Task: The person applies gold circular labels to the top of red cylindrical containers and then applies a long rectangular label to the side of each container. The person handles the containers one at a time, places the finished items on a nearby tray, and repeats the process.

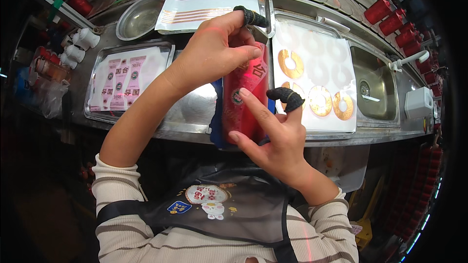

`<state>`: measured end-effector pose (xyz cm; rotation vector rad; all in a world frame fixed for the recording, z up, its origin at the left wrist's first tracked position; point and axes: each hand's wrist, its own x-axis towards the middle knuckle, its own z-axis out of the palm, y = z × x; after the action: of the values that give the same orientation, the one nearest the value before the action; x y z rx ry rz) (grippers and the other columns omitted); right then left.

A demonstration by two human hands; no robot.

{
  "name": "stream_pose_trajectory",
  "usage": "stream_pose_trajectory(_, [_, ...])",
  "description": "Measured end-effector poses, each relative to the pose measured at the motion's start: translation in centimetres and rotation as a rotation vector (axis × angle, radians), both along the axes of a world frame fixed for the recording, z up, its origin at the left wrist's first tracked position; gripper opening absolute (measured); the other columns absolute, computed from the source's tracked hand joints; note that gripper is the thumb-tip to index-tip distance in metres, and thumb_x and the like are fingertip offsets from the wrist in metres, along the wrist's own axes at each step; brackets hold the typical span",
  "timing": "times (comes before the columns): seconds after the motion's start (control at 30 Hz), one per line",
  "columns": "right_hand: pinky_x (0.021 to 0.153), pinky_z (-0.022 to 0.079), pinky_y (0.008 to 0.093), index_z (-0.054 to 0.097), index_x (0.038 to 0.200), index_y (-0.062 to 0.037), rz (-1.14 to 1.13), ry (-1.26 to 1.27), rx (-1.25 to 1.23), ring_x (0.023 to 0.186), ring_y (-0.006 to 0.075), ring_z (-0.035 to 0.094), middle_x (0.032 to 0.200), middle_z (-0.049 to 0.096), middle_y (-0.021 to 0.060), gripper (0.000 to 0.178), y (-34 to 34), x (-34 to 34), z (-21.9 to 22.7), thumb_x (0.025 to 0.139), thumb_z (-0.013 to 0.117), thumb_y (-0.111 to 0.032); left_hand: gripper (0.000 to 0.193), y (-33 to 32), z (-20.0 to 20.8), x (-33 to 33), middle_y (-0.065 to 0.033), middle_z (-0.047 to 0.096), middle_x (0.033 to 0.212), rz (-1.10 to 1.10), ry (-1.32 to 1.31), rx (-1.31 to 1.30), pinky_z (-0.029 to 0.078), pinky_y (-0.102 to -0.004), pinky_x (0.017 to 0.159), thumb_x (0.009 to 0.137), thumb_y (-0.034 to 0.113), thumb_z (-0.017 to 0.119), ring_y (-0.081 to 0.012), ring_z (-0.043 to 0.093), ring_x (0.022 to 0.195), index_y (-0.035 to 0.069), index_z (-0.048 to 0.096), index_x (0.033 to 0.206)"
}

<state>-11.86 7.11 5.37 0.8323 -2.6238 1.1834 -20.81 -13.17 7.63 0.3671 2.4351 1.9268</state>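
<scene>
A glossy red bottle [252,122] lies lengthwise in front of me on a blue support [215,136]. A pink translucent decal [245,82] with dark characters and a small round green emblem covers its upper face. My left hand [217,44] reaches over the bottle's far end, thumb and a finger closed at the decal's upper edge. My right hand [282,141] is spread over the near part, its index fingertip pressing beside the emblem and its thumb near the bottle's lower left. Each hand wears a black finger cover.
On the left, a metal tray [90,102] holds pink decal sheets [119,83]. Behind stand a steel bowl [141,17] and a tray with gold-striped paper [195,12]. Gold ring decals [320,101] lie on white sheets at right, beside a sink [375,85]. Red bottles [378,10] line a far conveyor.
</scene>
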Motion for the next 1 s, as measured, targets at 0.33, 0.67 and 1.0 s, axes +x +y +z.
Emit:
stream_pose_trajectory(0.33, [0.070,0.056,0.0376,0.066,0.136,-0.0276,0.030,-0.058,0.112,0.098,0.0361,0.064,0.132,0.052,0.0261,0.061,0.0,-1.4,-0.3,0.078,0.082,-0.025,0.019,-0.4,-1.2,-0.8,-0.0054,0.068,0.084,0.039,0.058,-0.040,0.054,-0.0285,0.069,0.086,0.005,0.072,-0.0116,0.064,0.077,0.001,0.062,0.101])
stream_pose_trajectory(0.67, [0.067,0.056,0.0345,0.065,0.137,-0.0291,0.064,-0.073,0.098,0.080,0.0302,0.065,0.136,0.050,0.0282,0.061,0.9,-1.3,0.5,0.078,0.082,-0.023,0.047,-3.6,-2.7,2.6,-0.0116,0.065,0.128,0.082,0.463,-0.303,0.045,-0.0379,0.098,0.088,0.022,0.074,-0.0297,0.060,0.115,0.007,0.060,0.130])
stream_pose_trajectory(1.0, [0.085,0.057,0.0434,0.063,0.140,-0.0295,0.075,-0.064,0.135,0.116,0.0447,0.060,0.139,0.045,0.0285,0.059,0.4,-2.2,-0.2,0.084,0.078,-0.027,0.083,-1.7,-9.0,8.9,-0.0085,0.024,0.168,-0.103,0.372,-0.403,0.010,-0.0536,0.121,0.095,0.049,0.062,-0.0368,0.013,0.154,0.017,0.024,0.161])
